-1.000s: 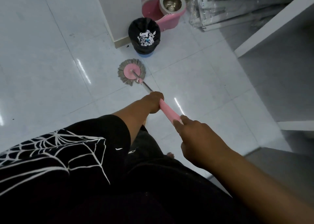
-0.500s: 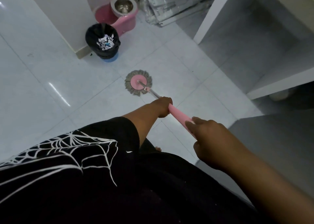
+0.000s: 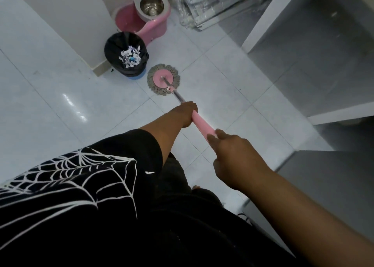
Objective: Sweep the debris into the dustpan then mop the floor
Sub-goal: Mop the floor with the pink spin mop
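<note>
A person is looking down at a glossy white tiled floor [image 3: 60, 96] and mopping it with both hands. In the centre of the frame, the left hand [image 3: 187, 112] is gripping the mop handle [image 3: 202, 125], its fingers wrapped fully around the point where the pink grip meets the bare metal shaft. Lower and to the right, the right hand [image 3: 232, 157] is holding the near end of the same pink grip, with its fingers curled around it and the thumb and forefinger lying along the top.

The handle is slanting up and to the left to the round mop head [image 3: 163, 82], which is lying flat on the tiles just above centre: a pink disc ringed with grey strands.

Just left of the mop head, close but not touching, a small bin with a black liner [image 3: 126, 54] is standing against a white wall corner. Torn paper scraps [image 3: 130, 57] are lying inside it. Behind the bin, at the top centre, a pink spin-mop bucket [image 3: 145, 21] with a steel wringer basket [image 3: 151, 4] is sitting on the floor. Plastic-wrapped metal frames [image 3: 202, 7] are leaning at the top, right of the bucket. A white shelf unit [image 3: 334, 112] is filling the right side.

A black sleeve printed with a white spiderweb [image 3: 81, 175] is covering the lower left of the frame.
</note>
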The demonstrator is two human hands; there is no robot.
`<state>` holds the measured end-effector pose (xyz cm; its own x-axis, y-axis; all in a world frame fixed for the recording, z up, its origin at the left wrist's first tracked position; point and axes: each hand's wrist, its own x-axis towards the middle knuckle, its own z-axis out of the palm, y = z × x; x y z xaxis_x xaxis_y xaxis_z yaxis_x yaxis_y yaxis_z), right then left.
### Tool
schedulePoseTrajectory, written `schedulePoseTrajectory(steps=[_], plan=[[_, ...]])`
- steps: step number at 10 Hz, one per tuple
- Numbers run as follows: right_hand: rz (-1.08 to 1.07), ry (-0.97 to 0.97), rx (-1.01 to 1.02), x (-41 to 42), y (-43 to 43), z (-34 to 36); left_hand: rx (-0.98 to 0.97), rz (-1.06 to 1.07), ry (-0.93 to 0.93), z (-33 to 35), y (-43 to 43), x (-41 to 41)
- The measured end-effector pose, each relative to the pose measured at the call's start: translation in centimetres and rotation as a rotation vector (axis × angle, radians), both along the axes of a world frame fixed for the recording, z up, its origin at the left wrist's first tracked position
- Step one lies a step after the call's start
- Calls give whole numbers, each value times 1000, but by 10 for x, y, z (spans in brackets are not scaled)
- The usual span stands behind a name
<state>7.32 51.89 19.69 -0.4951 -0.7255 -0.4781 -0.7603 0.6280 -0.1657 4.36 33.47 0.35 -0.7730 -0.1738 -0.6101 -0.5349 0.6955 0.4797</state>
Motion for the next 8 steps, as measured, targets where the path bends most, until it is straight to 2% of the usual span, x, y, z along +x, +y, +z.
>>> schedulePoseTrajectory(steps=[2,3,4,6,8], plan=[[26,36,-15,-58,-61,-14,-8,-35,22,-4,-63,-48],[20,11,-37,-68,-72,-24,-44,32,7,-11,-77,-56],[15,-55,-46,-58,-70,-30,-128,-35,23,-27,-79,-52],[7,-106,-34,-34,-51,-30,-110,-90,9,-22,-59,-28],[44,-69,-2,-20,-22,-18,-52,2,-5,-9,-27,-8]])
